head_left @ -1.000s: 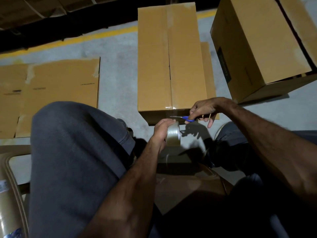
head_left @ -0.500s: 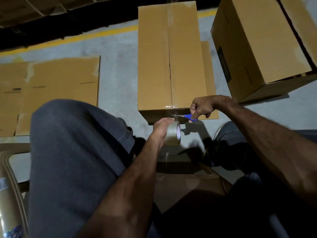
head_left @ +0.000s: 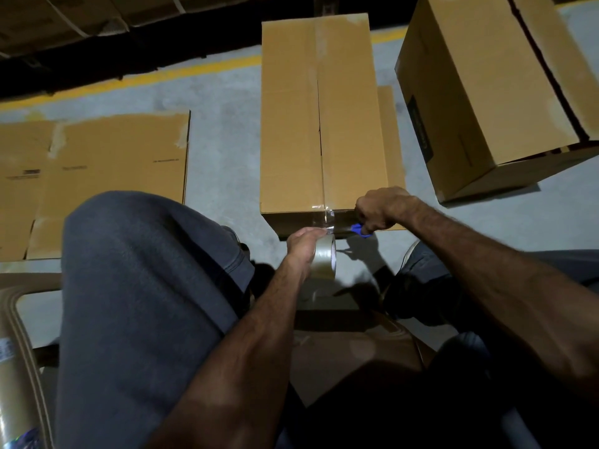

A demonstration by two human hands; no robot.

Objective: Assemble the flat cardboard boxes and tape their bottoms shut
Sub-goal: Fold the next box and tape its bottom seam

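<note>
Since a moment before, the right hand, gripping the blue scissors, had moved to the tape stretched between the floor-standing box and the roll held by the left hand, so the cut seemed imminent.

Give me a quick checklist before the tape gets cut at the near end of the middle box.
1. Tape roll held by left hand: ok.
2. Blue-handled scissors gripped in right hand: ok.
3. Tape strip runs from box edge to roll: ok.
4. Blades closed on the strip: cannot tell, they are barely visible.
5. Tape pressed down along the whole centre seam: cannot tell.
6. Left fingers clear of the blades: cannot tell.
</note>
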